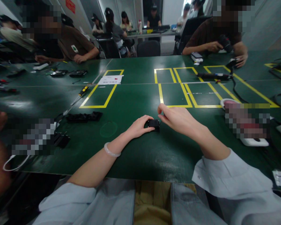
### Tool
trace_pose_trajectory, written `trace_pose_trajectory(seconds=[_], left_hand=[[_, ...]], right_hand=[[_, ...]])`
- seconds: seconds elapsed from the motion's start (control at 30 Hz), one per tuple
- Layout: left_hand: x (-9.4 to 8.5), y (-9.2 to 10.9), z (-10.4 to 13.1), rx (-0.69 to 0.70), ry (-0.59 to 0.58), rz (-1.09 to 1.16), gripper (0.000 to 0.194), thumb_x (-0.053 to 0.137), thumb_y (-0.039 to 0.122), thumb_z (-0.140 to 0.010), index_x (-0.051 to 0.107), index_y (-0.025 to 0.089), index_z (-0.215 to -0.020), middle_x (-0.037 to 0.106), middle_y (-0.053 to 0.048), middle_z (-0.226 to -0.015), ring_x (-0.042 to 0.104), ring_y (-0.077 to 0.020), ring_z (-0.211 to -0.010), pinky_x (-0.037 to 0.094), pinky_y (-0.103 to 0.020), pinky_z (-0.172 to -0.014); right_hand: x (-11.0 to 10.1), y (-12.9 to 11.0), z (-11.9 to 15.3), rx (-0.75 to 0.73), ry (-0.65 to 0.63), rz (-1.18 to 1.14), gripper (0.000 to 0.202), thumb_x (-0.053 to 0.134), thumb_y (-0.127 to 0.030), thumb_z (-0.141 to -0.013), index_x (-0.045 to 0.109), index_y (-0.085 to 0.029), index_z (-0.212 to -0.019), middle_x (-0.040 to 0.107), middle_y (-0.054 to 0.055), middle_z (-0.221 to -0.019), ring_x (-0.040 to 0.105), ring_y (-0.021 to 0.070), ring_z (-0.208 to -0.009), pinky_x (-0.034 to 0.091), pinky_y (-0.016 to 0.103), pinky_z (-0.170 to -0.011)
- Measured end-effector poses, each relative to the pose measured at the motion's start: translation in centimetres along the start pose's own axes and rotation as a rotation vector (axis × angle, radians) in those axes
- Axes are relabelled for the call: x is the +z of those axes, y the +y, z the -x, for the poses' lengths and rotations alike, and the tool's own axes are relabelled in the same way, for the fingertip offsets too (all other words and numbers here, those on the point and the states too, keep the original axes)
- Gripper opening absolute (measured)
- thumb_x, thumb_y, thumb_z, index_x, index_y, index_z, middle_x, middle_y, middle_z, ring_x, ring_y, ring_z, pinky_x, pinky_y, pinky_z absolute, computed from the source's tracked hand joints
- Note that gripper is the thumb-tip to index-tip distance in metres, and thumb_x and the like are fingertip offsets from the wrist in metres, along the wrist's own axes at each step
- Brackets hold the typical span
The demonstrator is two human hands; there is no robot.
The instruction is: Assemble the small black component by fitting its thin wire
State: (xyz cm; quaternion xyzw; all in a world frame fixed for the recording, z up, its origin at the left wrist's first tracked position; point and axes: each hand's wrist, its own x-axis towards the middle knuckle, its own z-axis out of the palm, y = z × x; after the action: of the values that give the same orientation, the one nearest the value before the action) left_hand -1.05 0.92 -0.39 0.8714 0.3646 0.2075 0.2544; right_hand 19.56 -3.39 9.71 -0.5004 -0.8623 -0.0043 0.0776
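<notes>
A small black block-shaped part (154, 124) rests on the green table in front of me. My left hand (141, 126) is closed on it from the left, thumb along the near side and fingers behind. Just to the right and slightly above, my right hand (175, 118) is held with thumb and forefinger curled together in a pinch. Whatever lies between those fingertips is too small to make out. A thin dark line, perhaps a wire, shows between the black part and this hand.
Yellow tape outlines (161, 93) mark the green table (131, 156). A black strip-shaped part (84, 117) lies to the left, near a yellow-and-black screwdriver (83, 90). A white-edged device (255, 142), partly blurred, is at right. A black tool with a cable (214, 76) lies farther back. Co-workers sit opposite.
</notes>
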Motion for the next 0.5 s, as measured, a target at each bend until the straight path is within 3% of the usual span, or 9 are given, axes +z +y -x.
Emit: trace_pose_trajectory(seconds=[0.3,0.5], left_hand=[[0.03,-0.1,0.05,-0.002,0.002,0.004,0.038,0.062,0.042,-0.083,0.055,0.022,-0.114,0.06,-0.006,-0.111,0.058,-0.0245,-0.103,0.045,-0.038,-0.091],[0.01,-0.14,0.05,0.013,-0.001,-0.005,0.04,0.062,0.043,-0.083,0.054,0.02,-0.115,0.06,-0.006,-0.109,0.058,-0.0236,-0.101,0.046,-0.036,-0.088]], right_hand=[[-0.03,0.06,0.09,-0.034,-0.013,-0.047,0.025,0.039,-0.026,-0.089,0.047,-0.02,-0.112,0.068,0.004,-0.083,0.06,0.0176,-0.068,0.024,0.026,-0.053],[-0.16,-0.1,0.03,-0.001,0.003,-0.029,0.024,0.04,-0.036,-0.093,0.049,-0.02,-0.108,0.068,0.004,-0.08,0.06,0.0179,-0.067,0.024,0.026,-0.053]])
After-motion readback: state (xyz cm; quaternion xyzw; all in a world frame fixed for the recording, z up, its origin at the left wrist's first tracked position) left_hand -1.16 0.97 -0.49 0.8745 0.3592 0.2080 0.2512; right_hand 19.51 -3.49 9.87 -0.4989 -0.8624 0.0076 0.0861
